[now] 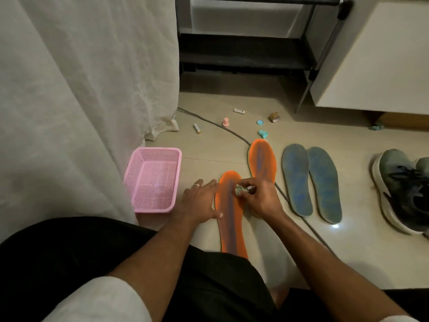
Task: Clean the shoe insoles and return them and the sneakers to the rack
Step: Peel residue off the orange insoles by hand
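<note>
Orange insoles (229,212), blue-grey insoles (311,180), pink perforated basket (153,180)

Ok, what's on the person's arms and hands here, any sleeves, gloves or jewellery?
Both hands are bare, no gloves. The left hand wears a plain silver-coloured ring on one finger; the right hand shows none. Forearms are uncovered, with light-coloured short sleeves showing only at the bottom edge.

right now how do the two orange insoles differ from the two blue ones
The orange insoles are staggered, one nearer the person, one farther; the blue insoles lie side by side. The left hand pins an orange one while the right hand rubs it with a wad; the blue ones lie untouched. All four lie flat on the floor.
</note>
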